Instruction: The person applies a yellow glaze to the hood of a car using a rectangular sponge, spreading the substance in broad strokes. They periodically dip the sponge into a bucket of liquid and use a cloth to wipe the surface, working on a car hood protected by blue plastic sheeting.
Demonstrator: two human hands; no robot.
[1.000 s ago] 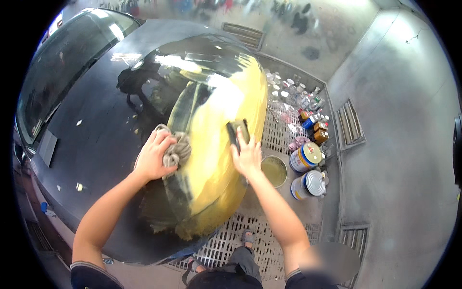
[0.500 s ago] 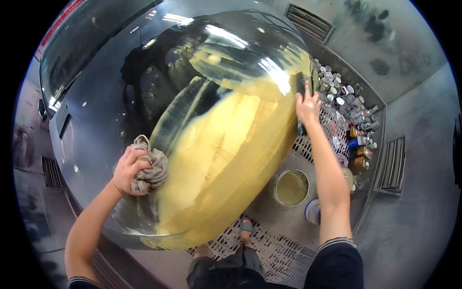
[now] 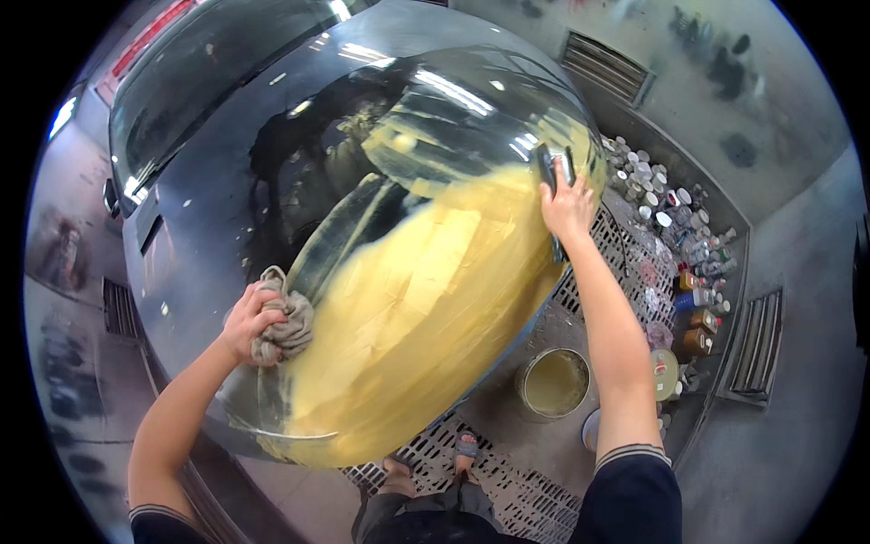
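A dark car hood [image 3: 195, 213] slopes in front of me, and a broad patch of yellow body filler [image 3: 399, 299] covers its near and right side. My left hand [image 3: 243, 326] is closed round a bunched grey cloth [image 3: 292, 328], pressed on the hood at the patch's left edge. On the far right of the patch, my right hand [image 3: 571, 213] grips a long black sanding block [image 3: 546, 169] lying along the surface. My palm covers the block's middle; its ends show beyond the fingers and below the hand.
A bucket of cloudy liquid [image 3: 555, 383] stands on the floor right of the car. Several bottles and cups [image 3: 675, 213] crowd along the right wall, near a wall vent [image 3: 757, 349]. Slotted floor grating [image 3: 517, 480] lies round my feet.
My right hand and the sanding block have shifted leftward over the filler, away from the hood's right edge. The left hand stays on the cloth in nearly the same place. The view has shifted slightly.
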